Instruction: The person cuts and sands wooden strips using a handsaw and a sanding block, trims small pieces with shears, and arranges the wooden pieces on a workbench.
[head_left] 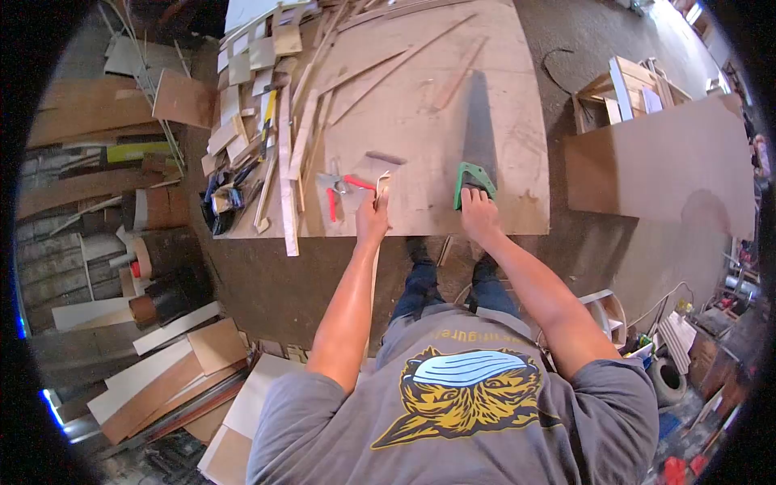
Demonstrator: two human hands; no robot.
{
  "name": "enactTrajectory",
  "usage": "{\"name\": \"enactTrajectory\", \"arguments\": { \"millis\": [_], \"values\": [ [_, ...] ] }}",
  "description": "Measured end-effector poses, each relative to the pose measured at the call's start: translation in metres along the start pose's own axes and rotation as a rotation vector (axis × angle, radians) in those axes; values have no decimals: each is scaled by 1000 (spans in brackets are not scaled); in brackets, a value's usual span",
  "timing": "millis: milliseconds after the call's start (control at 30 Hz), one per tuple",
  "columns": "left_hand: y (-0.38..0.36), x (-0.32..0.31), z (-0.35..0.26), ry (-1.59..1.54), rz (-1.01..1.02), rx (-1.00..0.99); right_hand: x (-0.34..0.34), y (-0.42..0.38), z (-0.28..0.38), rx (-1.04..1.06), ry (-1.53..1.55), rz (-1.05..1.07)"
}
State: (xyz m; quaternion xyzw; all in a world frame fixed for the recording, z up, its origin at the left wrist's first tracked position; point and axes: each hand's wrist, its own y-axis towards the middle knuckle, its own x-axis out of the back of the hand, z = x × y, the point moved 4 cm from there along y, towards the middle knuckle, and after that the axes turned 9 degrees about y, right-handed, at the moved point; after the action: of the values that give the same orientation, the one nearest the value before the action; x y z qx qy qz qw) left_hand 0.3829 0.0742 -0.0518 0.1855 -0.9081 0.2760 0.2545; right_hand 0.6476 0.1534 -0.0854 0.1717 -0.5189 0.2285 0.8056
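Note:
My right hand (pixel 481 213) is closed around the green handle of a handsaw (pixel 478 121). The saw's long dark blade points away from me over the tabletop. At the near table edge my left hand (pixel 372 217) grips a thin wooden strip (pixel 383 183). One end of the strip shows past my fingers, and the rest runs back under my forearm toward my body. Just left of that hand lie red-handled pliers (pixel 339 186), with their handles spread. A short dark stick (pixel 385 157) rests a little beyond them.
The plywood table (pixel 517 162) carries long wooden strips (pixel 396 73) and a heap of offcuts (pixel 242 113) on its left. A large brown panel (pixel 647 162) stands to the right. Boards (pixel 174 372) lie piled on the floor at lower left.

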Motion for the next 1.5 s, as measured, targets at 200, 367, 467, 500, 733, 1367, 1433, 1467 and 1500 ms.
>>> {"name": "enactTrajectory", "arguments": {
  "millis": [200, 367, 467, 500, 733, 1367, 1433, 1467, 1500],
  "values": [
    [11, 50, 94, -276, -124, -168, -29, 43, 59, -89, -222, 150],
    [-11, 106, 80, -520, 45, 90, -49, 101, 155, 30, -69, 197],
    [-16, 132, 78, -542, 76, 113, -73, 129, 206, -37, 100, 335],
    [-16, 138, 82, -538, 83, 126, -84, 136, 221, -59, 108, 325],
    [-24, 158, 92, -654, -51, 69, -126, 148, 278, -166, -82, 366],
    [-48, 143, 11, -758, 21, -225, -69, 95, 170, -431, 1128, 629],
    [-55, 136, -13, -768, 90, -219, -23, 70, 163, -559, 1464, 515],
    [-61, 131, -27, -717, 103, -228, 3, 58, 160, -575, 1601, 472],
    [-64, 124, -40, -697, 108, -258, 28, 48, 157, -589, 1740, 425]
  ]
}}
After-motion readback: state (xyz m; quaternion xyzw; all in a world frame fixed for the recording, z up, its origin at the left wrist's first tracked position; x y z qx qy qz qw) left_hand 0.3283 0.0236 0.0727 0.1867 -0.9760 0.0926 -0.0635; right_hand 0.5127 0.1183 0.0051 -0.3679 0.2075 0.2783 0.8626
